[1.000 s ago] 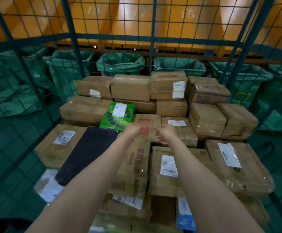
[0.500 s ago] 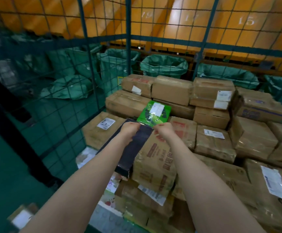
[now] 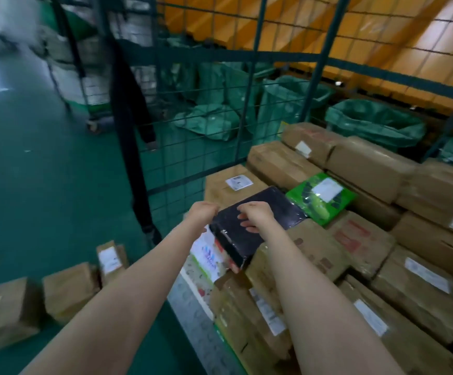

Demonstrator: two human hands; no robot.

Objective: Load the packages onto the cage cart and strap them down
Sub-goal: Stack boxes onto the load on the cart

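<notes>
Loading under way: left hand (image 3: 203, 212) pinches a corner of the black package (image 3: 260, 228) atop the cage cart (image 3: 248, 104) stack, right hand (image 3: 256, 215) presses its top. Next, probably: square it down, then fetch the floor boxes (image 3: 68, 290).

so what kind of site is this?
Most likely a parcel sorting depot or warehouse: labelled cardboard packages stacked in a wire-mesh cage cart, open green sacks lined up behind it, and more boxes lying loose on the green floor.
</notes>
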